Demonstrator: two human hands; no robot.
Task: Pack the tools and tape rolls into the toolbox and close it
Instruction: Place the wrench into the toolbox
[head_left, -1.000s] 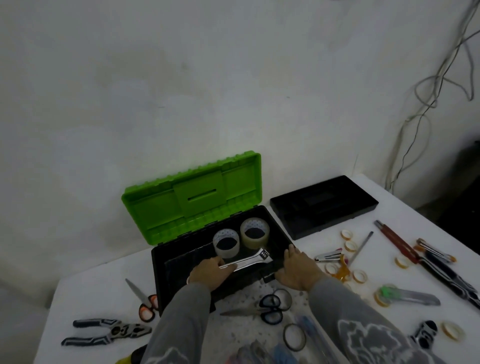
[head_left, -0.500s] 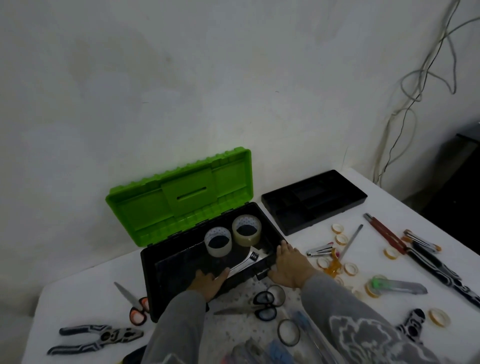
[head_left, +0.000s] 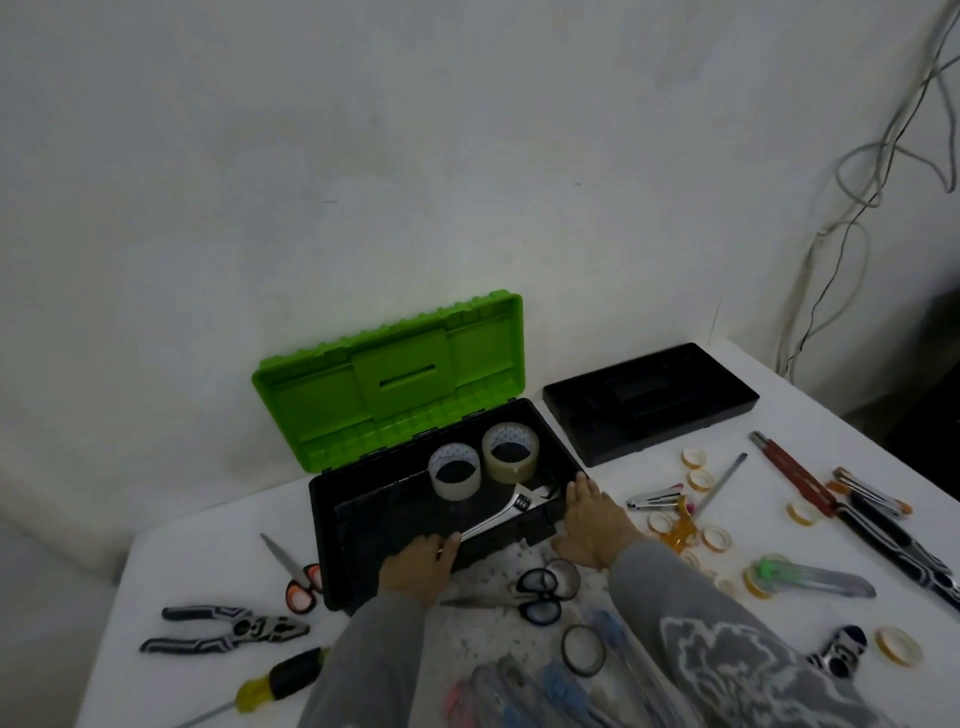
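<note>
The black toolbox (head_left: 363, 525) stands open, its green lid (head_left: 395, 379) leaning back against the wall. Two clear tape rolls (head_left: 454, 470) (head_left: 510, 452) stand inside at the back right. A silver adjustable wrench (head_left: 511, 509) lies slanted in the box, head near the right end. My left hand (head_left: 418, 564) grips its handle end at the box's front wall. My right hand (head_left: 587, 525) rests with straight fingers against the box's front right corner. Orange-handled scissors (head_left: 298, 577), pliers (head_left: 223, 629), a yellow-black screwdriver (head_left: 275, 680) and black scissors (head_left: 535, 597) lie on the white table (head_left: 197, 551).
A black tray insert (head_left: 649, 405) sits right of the box. Several small tape rolls (head_left: 698, 478), a stapler (head_left: 654, 501), a red-handled tool (head_left: 795, 473), a green-tipped tool (head_left: 810, 577) and a black tape ring (head_left: 584, 649) are scattered at the right. Cables (head_left: 852, 208) hang down the wall.
My left hand has drawn back toward the box's front wall, lowering the wrench deeper into the box. My right hand stays at the box's right front corner.
</note>
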